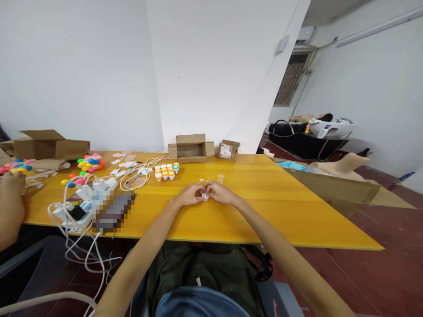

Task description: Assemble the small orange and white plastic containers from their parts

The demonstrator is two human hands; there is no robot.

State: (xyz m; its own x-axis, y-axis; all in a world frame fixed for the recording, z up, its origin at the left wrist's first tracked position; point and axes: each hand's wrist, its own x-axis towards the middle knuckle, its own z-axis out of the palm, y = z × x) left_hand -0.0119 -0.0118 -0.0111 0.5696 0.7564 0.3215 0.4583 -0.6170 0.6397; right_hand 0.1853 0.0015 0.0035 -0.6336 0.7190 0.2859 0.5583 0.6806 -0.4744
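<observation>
Above the middle of the yellow table, my left hand and my right hand meet, fingers closed in a pinch. Between their fingertips is a small white piece, partly covered by the fingers; its kind is too small to make out. Just beyond the hands lies a small white disc with dark marks. A small pale, see-through piece rests beyond my right hand. Farther left stands a cluster of small white jars with orange bands, one of them teal.
Behind are an open cardboard box and a smaller labelled box. To the left lie a power strip with tangled white cables, a phone and colourful balls. Another person's hand is at the far left.
</observation>
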